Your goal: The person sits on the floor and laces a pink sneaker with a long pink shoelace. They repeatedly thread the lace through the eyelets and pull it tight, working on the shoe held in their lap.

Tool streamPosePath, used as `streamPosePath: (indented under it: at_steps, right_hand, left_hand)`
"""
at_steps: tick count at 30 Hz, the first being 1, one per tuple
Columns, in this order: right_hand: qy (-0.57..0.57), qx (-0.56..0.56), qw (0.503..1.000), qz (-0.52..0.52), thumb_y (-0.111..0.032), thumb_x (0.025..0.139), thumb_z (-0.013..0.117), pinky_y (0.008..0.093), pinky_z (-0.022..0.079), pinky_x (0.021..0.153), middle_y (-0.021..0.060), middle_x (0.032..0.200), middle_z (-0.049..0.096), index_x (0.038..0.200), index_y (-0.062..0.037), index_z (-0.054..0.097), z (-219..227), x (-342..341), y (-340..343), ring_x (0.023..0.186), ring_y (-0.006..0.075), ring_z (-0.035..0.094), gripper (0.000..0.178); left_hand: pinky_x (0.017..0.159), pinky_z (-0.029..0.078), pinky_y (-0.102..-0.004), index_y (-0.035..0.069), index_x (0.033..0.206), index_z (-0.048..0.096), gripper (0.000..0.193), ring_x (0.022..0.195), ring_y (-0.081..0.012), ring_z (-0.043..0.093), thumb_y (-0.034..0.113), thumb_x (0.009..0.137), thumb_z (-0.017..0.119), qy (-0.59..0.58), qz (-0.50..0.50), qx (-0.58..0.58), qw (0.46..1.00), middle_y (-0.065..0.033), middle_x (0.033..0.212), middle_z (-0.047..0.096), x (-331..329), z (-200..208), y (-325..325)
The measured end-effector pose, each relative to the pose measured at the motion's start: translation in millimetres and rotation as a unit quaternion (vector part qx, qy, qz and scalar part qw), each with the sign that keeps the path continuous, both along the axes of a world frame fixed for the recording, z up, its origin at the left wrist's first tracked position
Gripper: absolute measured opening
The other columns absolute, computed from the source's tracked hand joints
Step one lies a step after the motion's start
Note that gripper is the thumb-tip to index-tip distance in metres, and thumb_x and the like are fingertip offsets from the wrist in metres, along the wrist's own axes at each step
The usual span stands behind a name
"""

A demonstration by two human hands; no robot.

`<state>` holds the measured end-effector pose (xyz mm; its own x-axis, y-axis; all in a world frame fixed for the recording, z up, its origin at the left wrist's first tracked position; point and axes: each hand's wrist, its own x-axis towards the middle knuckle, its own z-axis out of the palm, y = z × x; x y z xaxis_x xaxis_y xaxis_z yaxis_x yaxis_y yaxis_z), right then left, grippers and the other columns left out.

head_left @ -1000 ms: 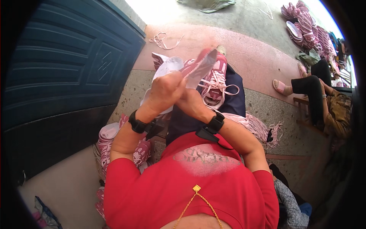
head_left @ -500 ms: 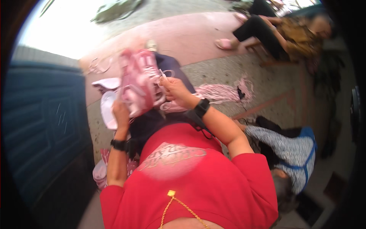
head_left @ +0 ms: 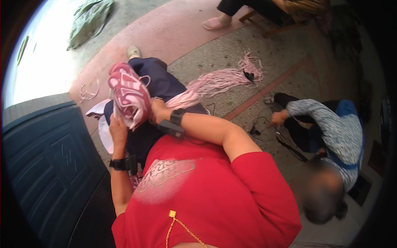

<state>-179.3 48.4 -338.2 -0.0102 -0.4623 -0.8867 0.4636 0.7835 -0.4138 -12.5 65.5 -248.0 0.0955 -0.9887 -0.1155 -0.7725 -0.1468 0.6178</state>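
The pink shoe is held over the left edge of the lap, covered by navy trousers, with its rounded, deep rose end pointing away from the body toward the knees. Pale, curving bands cross its rose side, and the near end shows a lighter pink, almost white collar with creased, folded-looking material around the opening. A thin pale lace arches out from the shoe's right side in a loose loop. The left hand is closed on the shoe's near end, its fingers pressed along the pale rim. The right hand is curled just beside the right flank, its fingers partly hidden, so I cannot tell whether it grips anything. Just past the left edge of the lap are whitish pieces, partly covered. From the right edge of the lap a thick bundle of pale pink laces stretches across the speckled floor, its strands mostly parallel up to a dark tie and frayed loose around it.
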Motion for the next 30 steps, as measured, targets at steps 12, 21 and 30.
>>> streamPosePath:
  at_steps: [12,21,30]
  right_hand:
    - [-0.045,0.03,0.998,0.045,-0.025,0.097,0.04,0.0445,0.047,0.081,0.0132,0.102,0.056,0.103,-0.0018,0.05,58,-20,-19,0.098,0.0293,0.056,0.026]
    - [-0.052,-0.168,0.984,-0.018,-0.023,0.097,0.043,0.0369,0.048,0.078,0.0074,0.099,0.063,0.101,-0.0043,0.056,25,-30,-30,0.089,0.0172,0.059,0.023]
    - [0.35,-0.498,0.719,0.335,-0.034,0.094,0.05,0.04,0.051,0.068,0.0192,0.086,0.066,0.109,-0.003,0.055,104,-48,-60,0.072,0.0298,0.066,0.035]
  left_hand:
    - [0.033,0.029,-0.0216,0.004,0.103,0.054,0.018,0.04,-0.0052,0.041,0.017,0.095,0.047,0.264,0.194,0.101,0.94,-0.0005,0.062,0.051,25,13,-13]
    - [0.061,0.052,-0.0512,0.002,0.126,0.04,0.041,0.066,-0.0409,0.065,0.02,0.09,0.045,-0.218,0.038,0.062,0.973,-0.0241,0.069,0.064,-16,9,-20]
    - [0.067,0.05,-0.0522,0.0,0.124,0.042,0.048,0.073,-0.0451,0.063,0.039,0.094,0.043,-0.142,0.079,0.072,0.984,-0.0274,0.076,0.064,-31,11,-23]
